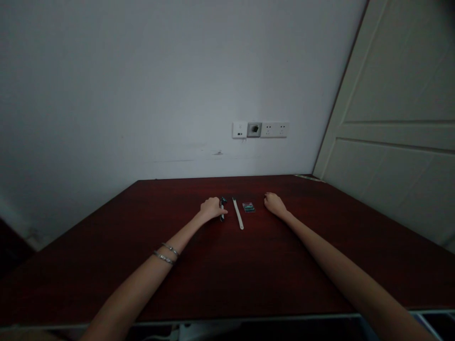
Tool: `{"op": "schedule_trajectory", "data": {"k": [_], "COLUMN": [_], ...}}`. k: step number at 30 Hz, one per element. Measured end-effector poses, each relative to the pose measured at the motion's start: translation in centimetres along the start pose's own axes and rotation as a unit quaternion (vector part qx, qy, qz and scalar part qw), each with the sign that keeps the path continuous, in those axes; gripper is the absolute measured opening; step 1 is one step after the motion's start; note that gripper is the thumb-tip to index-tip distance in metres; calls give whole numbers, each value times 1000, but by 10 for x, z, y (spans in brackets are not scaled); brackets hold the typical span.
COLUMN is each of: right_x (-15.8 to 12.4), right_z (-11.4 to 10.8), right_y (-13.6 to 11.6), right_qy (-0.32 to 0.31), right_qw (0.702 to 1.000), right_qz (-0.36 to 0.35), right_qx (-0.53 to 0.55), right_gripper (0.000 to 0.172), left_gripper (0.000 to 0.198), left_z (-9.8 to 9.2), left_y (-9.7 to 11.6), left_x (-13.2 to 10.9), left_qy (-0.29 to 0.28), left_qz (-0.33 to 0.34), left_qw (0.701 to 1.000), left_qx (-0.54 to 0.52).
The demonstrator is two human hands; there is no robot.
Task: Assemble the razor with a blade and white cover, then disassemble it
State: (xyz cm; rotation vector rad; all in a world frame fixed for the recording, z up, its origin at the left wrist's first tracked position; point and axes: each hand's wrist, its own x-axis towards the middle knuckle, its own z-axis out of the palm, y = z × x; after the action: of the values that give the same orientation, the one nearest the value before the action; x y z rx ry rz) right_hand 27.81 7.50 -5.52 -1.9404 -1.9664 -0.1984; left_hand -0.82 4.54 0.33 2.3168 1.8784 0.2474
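with forearms (327, 254) over the near edge of the tabletop (249, 279), touching a slim, black-headed, pale-handled tool (222, 206) nearer the far edge with the left hand (209, 208), cannot tell whether gripping; resting the right hand (275, 203) closed.

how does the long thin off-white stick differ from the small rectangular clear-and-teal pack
Shape: the long thin off-white stick is a narrow strip; the small rectangular clear-and-teal pack is shorter and broader.
Colour: the stick is pale with a dark far end; the pack is partly clear, partly teal.
Both lie on the dark red table.
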Motion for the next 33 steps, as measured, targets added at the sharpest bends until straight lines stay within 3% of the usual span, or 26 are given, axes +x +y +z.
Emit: {"op": "schedule_trajectory", "data": {"k": [10, 20, 26, 28, 31, 33], "right_x": [0, -5, 1, 0, -4, -7], "right_z": [-2, -18, -36, -38, -43, -49], "right_y": [-3, -10, -51, -72, -100, -112], "right_qy": [-6, 31, 58, 28, -56, -106], "right_qw": [1000, 996, 979, 941, 795, 701], "right_qz": [11, 21, -24, -17, 39, 66], "right_qx": [15, 77, 195, 337, 602, 702], "right_gripper": [36, 35, 35, 31, 22, 18], "left_gripper": [26, 26, 27, 28, 29, 28], "left_z": [12, -9, -23, -24, -24, -23], "left_y": [1, 15, 31, 34, 36, 36], "left_x": [0, -6, -14, -15, -15, -15], "left_qy": [-2, 109, 175, 189, 199, 201], "left_qz": [7, 48, 81, 93, 109, 118], "left_qw": [999, 990, 975, 971, 966, 964], "left_qx": [-40, -74, -107, -115, -125, -130]}}
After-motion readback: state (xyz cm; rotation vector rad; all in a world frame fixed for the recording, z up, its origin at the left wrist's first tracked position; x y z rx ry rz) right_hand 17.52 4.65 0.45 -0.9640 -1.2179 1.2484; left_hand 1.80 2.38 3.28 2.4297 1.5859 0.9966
